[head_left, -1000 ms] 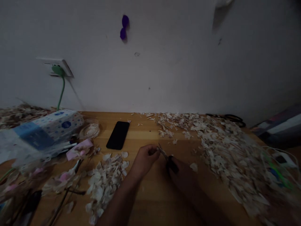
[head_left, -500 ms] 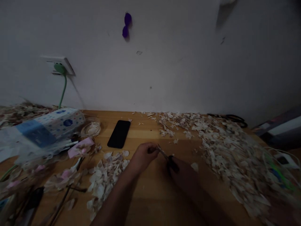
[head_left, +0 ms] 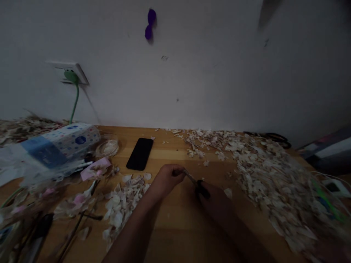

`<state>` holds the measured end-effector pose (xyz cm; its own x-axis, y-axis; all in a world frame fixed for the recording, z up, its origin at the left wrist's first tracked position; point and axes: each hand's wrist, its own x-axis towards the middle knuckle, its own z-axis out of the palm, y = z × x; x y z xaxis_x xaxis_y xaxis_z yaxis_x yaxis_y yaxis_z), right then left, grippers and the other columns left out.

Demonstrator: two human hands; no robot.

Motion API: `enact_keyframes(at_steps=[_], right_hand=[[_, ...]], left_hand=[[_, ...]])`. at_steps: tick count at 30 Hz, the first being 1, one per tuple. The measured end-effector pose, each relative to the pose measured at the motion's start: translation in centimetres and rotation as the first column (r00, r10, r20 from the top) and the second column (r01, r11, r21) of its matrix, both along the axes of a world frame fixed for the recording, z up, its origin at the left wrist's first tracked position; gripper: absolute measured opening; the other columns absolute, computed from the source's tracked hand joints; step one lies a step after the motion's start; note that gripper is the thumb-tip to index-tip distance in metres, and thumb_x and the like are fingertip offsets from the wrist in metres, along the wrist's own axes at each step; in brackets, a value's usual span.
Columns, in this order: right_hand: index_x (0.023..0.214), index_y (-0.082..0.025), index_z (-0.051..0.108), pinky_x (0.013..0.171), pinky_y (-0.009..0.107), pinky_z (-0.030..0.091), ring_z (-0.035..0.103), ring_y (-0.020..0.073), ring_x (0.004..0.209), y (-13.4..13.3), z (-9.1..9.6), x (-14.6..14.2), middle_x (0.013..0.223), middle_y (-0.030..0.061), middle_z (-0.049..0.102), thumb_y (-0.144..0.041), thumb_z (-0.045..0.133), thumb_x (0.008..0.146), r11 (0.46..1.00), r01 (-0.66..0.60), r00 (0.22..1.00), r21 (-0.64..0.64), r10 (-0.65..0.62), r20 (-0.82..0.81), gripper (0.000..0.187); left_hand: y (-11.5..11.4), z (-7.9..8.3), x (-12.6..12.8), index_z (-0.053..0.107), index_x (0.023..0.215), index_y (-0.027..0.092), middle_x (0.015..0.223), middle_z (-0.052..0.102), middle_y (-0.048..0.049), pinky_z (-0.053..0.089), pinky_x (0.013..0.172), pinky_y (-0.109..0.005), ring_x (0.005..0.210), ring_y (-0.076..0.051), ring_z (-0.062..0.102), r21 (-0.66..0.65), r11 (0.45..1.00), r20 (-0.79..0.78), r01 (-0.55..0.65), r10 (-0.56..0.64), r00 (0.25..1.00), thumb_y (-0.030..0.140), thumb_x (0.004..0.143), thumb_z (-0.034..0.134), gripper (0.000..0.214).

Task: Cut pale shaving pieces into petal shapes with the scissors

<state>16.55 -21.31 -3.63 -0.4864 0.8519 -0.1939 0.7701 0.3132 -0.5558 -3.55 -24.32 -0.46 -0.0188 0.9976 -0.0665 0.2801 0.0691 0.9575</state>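
Wood-grain table (head_left: 170, 233), back edge against pale wall (head_left: 208, 73), green plug (head_left: 71, 76) in white socket (head_left: 59, 71), dotted packet (head_left: 74, 140) near left edge, blue print unreadable, pale cuttings (head_left: 263, 171) along right edge, scissors (head_left: 191, 178) above table's middle, gripped by right hand (head_left: 216, 202), left hand (head_left: 168, 180) pinched at blade end, contents unclear.

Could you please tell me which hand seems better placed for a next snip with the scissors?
Probably the right hand: it grips the scissors by the dark handles, blades angled toward the left hand, curled close to their tips; anything it pinches is unclear.
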Motion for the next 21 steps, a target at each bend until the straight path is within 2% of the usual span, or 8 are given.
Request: enact_keyframes(at_steps=[6, 11, 15, 21], right_hand=[[0.09, -0.025, 0.061, 0.063, 0.026, 0.039, 0.064, 0.021, 0.077, -0.03, -0.53, 0.18, 0.084, 0.0025, 0.07, -0.026, 0.046, 0.083, 1.0, 0.008, 1.0, 0.009, -0.008, -0.007, 0.017], [0.089, -0.024, 0.062, 0.065, 0.027, 0.041, 0.065, 0.0216, 0.079, -0.07, -0.45, 0.14, 0.086, 0.0032, 0.071, -0.025, 0.046, 0.083, 1.0, 0.003, 1.0, 0.015, -0.003, 0.004, 0.018], [0.097, -0.022, 0.063, 0.065, 0.027, 0.042, 0.065, 0.0215, 0.08, -0.07, -0.34, 0.17, 0.09, 0.0054, 0.071, -0.025, 0.048, 0.082, 1.0, 0.007, 1.0, 0.019, -0.007, -0.008, 0.022], [0.094, -0.023, 0.065, 0.066, 0.028, 0.045, 0.066, 0.0216, 0.077, 0.13, -0.65, 0.34, 0.086, 0.0051, 0.072, -0.027, 0.045, 0.084, 1.0, -0.01, 0.999, 0.023, 0.011, -0.046, 0.023]], left_hand=[[0.02, -0.09, -0.19, 0.068, 0.073, 0.014, 0.063, 0.053, 0.0023, 0.032, 0.056, -0.021, 0.061, -0.011, 0.043, 0.017, 1.0, -0.072, -0.017, 0.018, 0.997, 0.026, 0.078, 0.053, 0.02], [0.0, 0.13, -0.09, 0.069, 0.074, 0.014, 0.065, 0.056, 0.0016, 0.033, 0.057, -0.021, 0.062, -0.011, 0.045, 0.025, 1.0, -0.057, -0.018, 0.02, 0.998, 0.025, 0.077, 0.053, 0.02], [-0.06, 0.43, 0.07, 0.068, 0.072, 0.014, 0.063, 0.055, 0.0023, 0.033, 0.057, -0.021, 0.061, -0.01, 0.044, 0.026, 0.999, -0.059, -0.024, 0.025, 0.998, 0.023, 0.077, 0.052, 0.019], [-0.1, 0.4, -0.07, 0.065, 0.068, 0.014, 0.061, 0.051, 0.0032, 0.031, 0.055, -0.022, 0.059, -0.01, 0.043, 0.015, 0.999, -0.069, -0.039, 0.04, 0.997, 0.025, 0.077, 0.054, 0.018]])
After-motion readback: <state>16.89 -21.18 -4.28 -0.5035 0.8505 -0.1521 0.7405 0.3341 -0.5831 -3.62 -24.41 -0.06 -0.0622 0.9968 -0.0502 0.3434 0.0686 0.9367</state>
